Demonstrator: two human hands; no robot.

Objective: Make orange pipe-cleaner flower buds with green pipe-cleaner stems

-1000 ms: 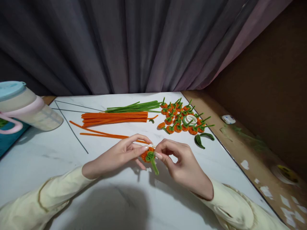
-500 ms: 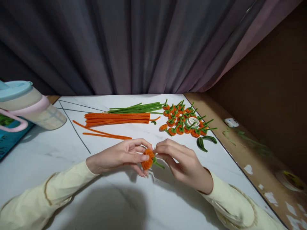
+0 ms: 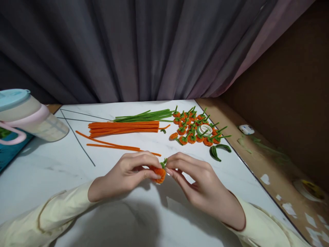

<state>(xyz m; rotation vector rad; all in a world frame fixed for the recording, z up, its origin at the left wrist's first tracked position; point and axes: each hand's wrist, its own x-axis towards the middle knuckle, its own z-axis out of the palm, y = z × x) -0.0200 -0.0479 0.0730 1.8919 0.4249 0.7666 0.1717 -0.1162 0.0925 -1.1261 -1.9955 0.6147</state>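
My left hand (image 3: 128,173) and my right hand (image 3: 197,181) meet over the white table (image 3: 64,171), both pinching one small orange pipe-cleaner pumpkin (image 3: 159,173) with a short green stem poking up between the fingertips. Just behind the hands lie two loose orange pipe cleaners (image 3: 113,145). Farther back rest a bundle of orange pipe cleaners (image 3: 123,127) and a bundle of green pipe cleaners (image 3: 144,115). A heap of finished orange pumpkins with green stems (image 3: 195,128) sits at the back right.
A white tape roll (image 3: 205,129) lies among the pumpkins, green leaf pieces (image 3: 218,150) beside them. A lidded plastic jug (image 3: 28,116) stands at the left. Thin dark wires (image 3: 77,137) cross the table. Dark curtains hang behind; a brown floor is at right.
The pumpkin has been turned in my fingers: its green stem pointed down a second ago, sideways half a second ago, and now points up. My hands stay close together.
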